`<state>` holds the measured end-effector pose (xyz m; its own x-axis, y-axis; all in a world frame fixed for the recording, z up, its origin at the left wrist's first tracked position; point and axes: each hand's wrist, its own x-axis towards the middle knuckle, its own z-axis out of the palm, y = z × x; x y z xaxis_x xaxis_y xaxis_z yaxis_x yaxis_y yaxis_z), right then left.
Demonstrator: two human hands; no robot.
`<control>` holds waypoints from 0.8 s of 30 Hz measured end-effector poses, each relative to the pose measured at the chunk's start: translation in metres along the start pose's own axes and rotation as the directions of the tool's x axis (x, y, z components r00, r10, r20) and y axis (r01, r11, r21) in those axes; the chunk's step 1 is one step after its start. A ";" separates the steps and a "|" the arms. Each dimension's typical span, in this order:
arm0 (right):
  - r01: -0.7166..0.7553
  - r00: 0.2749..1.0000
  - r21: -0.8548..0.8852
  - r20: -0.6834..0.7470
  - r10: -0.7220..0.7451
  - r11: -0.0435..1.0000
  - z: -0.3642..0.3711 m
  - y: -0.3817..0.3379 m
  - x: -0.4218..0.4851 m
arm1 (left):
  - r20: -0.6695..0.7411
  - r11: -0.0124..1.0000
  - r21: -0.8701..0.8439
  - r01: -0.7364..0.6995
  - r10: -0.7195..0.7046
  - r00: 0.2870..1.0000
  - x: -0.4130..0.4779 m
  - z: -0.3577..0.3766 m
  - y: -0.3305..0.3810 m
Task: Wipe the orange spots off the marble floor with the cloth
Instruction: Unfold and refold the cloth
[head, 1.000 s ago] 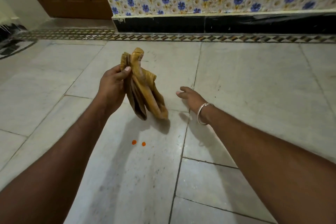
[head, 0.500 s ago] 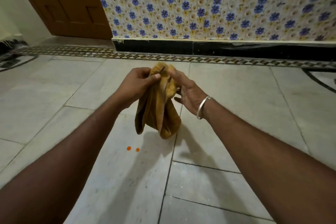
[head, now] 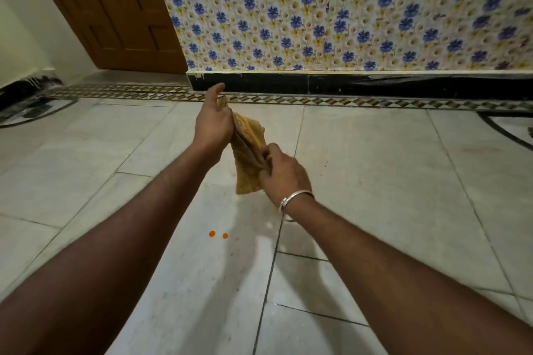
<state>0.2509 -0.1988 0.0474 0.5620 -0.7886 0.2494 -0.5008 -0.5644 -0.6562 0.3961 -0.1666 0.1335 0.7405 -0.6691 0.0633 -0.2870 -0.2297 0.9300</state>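
Note:
A mustard-yellow cloth (head: 248, 153) is held folded and flat in the air between both hands. My left hand (head: 213, 121) presses against its upper left side with the fingers stretched upward. My right hand (head: 284, 171), with a silver bangle on the wrist, grips the cloth's lower right edge. Two small orange spots (head: 218, 234) lie side by side on the white marble floor (head: 196, 282), below the cloth and nearer to me, with nothing touching them.
A wall with blue-flower wallpaper (head: 346, 14) and a black skirting (head: 346, 85) runs across the back. A brown wooden door (head: 115, 14) stands at the back left. A patterned border strip (head: 317, 101) edges the floor. A dark mat (head: 26, 101) lies far left.
The cloth went from hanging bunched in my left hand to folded flat between both hands. My right hand came in, took hold of it and slid down to its lower edge.

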 end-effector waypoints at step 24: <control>0.066 0.931 0.211 -0.365 0.016 0.975 -0.060 -0.003 0.053 | 0.077 0.810 0.417 -0.413 0.421 0.904 0.007 -0.034 -0.026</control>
<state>0.2426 -0.2531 0.1051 0.2753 -0.8320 0.4817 -0.3120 -0.5512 -0.7738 0.4290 -0.1414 0.1223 0.5016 -0.7556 0.4212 -0.7915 -0.2044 0.5759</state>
